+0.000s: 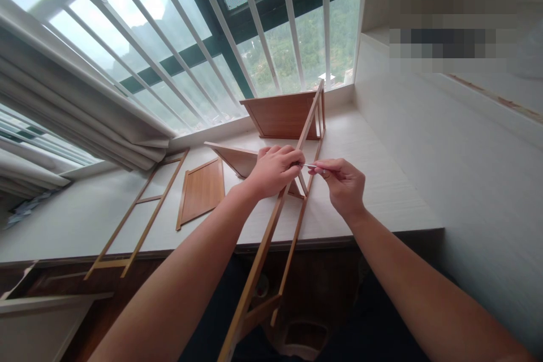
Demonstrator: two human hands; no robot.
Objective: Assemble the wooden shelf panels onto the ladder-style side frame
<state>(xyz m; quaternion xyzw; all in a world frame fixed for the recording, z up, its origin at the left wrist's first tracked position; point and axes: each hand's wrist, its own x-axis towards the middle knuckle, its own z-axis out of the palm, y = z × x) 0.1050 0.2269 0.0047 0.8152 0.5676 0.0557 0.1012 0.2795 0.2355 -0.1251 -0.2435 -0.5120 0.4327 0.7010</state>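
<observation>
Frame (275, 220) extends past the ledge (373, 198); the left hand (278, 168) is closed around it, while the right hand (345, 184) pinches a thin metal rod (310, 166). Fastening seems in hand; next move probably calls for steady turning.

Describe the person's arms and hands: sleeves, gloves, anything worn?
Left hand and right hand: bare, no gloves, no rings or markings I can make out. Left forearm and right forearm: no sleeves, watch, bracelet or cables visible.
</observation>
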